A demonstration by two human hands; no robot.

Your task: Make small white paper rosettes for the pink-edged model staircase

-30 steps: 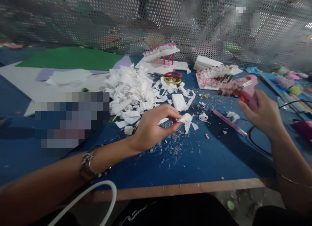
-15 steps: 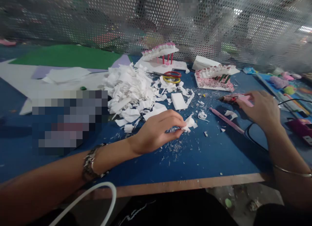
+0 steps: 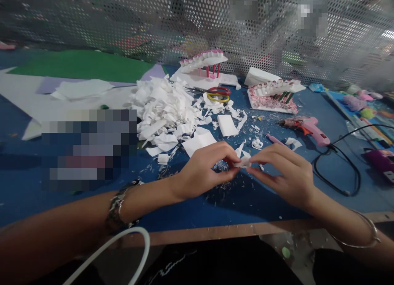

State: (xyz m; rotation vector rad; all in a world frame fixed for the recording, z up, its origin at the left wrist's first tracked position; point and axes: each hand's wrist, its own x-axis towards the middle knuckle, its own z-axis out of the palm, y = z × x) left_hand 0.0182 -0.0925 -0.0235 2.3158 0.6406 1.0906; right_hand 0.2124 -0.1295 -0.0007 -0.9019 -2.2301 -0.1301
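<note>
Between my two hands is a small white paper piece (image 3: 245, 162), pinched from both sides above the blue table (image 3: 197, 213). The fingertips of my left hand (image 3: 209, 166) grip its left side. My right hand (image 3: 285, 174) pinches its right side with thumb and fingers. Just beyond my right hand lies a pink glue gun (image 3: 310, 127), its nozzle pointing left. A pink pen-like stick (image 3: 273, 139) is partly hidden behind my right hand. Past my left hand rests a white sheet (image 3: 200, 142), next to a heap of white paper scraps (image 3: 166, 108).
Scissors with red and yellow handles (image 3: 218, 94) lie behind the scraps. Two small white models on posts, one with a pink edge (image 3: 203, 61) and one on a red-speckled base (image 3: 273, 98), stand near the perforated metal screen (image 3: 138, 26). A black cable (image 3: 358, 178) curls at right.
My right hand has let go of the glue gun, which now lies on the table. It has moved left to pinch the paper piece along with my left hand.
</note>
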